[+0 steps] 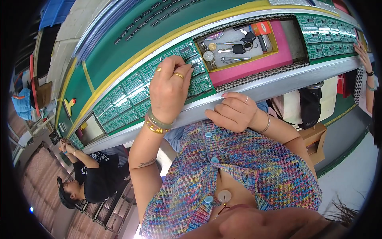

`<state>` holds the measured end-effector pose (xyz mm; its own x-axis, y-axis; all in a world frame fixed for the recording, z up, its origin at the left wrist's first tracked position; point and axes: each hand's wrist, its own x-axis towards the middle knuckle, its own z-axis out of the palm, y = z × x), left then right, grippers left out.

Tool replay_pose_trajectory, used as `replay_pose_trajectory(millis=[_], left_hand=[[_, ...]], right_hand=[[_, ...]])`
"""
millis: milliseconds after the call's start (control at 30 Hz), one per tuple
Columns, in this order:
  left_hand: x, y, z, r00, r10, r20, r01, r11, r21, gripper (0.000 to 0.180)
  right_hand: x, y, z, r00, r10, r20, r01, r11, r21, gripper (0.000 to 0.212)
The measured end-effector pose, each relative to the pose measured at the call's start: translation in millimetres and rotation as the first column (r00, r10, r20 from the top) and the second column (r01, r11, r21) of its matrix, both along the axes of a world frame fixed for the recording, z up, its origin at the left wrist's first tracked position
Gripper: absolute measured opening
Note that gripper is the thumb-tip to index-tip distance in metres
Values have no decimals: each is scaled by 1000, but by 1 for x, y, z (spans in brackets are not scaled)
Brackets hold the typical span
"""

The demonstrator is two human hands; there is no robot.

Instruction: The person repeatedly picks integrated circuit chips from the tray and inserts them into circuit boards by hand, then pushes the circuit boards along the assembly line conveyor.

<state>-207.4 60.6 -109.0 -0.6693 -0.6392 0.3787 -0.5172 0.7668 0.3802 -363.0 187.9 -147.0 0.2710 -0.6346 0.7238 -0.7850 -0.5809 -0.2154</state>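
Note:
My left hand [169, 89], with rings and bracelets at the wrist, is over a green circuit board panel [139, 85] lying in the conveyor rail. Its thumb and fingers pinch together at the board's right part, close to small black chips; anything between the fingertips is hidden. My right hand [234, 112] is closed, its fingers curled by the metal front rail [270, 79], and the inside of its grip is out of sight. Right of the board, a yellow-edged box [273, 42] on a pink sheet [280, 28] holds keys [238, 48], a watch [208, 55] and a coin-like disc.
Black chips [155, 16] lie in rows on the green bench beyond the rail, near a bundle of plastic tubes [95, 38]. More circuit boards [328, 38] sit at right, where another person's hand [362, 53] touches. A second person [93, 179] works at left.

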Motion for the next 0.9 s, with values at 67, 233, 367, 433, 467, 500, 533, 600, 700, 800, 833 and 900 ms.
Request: replay_pose_trajectory(millis=[67, 233, 367, 433, 467, 500, 533, 600, 700, 800, 833, 900], left_hand=[[-1, 0, 1, 1000, 4, 8, -4, 1000, -6, 11], [0, 1, 1, 999, -16, 38, 17, 1000, -20, 13], [0, 1, 0, 1000, -7, 26, 8, 1000, -21, 13], [-1, 1, 1, 1000, 5, 20, -5, 1000, -17, 13], [-1, 1, 1, 1000, 6, 29, -6, 1000, -25, 13], [-1, 1, 1, 999, 8, 37, -6, 999, -33, 13], [-1, 1, 1, 999, 7, 38, -6, 999, -33, 13], [-1, 0, 1, 999, -5, 38, 6, 1000, -29, 13], [1, 1, 3, 999, -2, 42, 3, 1000, -26, 12], [-1, 0, 1, 999, -7, 36, 7, 1000, -15, 12], [-1, 0, 1, 999, -6, 37, 6, 1000, -16, 12], [-1, 1, 0, 999, -13, 46, 15, 999, -30, 13]], right_hand=[[-1, 0, 0, 1000, 7, -9, -7, 1000, 1, 18], [0, 0, 0, 1000, 0, 10, 0, 1000, 4, 20], [0, 1, 0, 1000, 7, 6, -7, 1000, 7, 21], [-1, 1, 2, 1000, 10, 5, -10, 1000, 13, 22], [-1, 1, 2, 1000, 12, 4, -12, 1000, 19, 22], [-1, 1, 2, 1000, 11, 3, -11, 1000, 20, 22], [-1, 1, 2, 1000, 10, 5, -10, 1000, 20, 23], [-1, 1, 2, 1000, 9, 6, -9, 1000, 20, 23], [0, 0, 2, 1000, 16, 17, -16, 1000, 13, 23], [0, 0, 1, 1000, 2, 10, -2, 1000, 10, 23], [0, 0, 1, 1000, -1, 11, 1, 1000, 7, 23], [0, 0, 0, 1000, -4, 13, 4, 1000, 4, 23]])
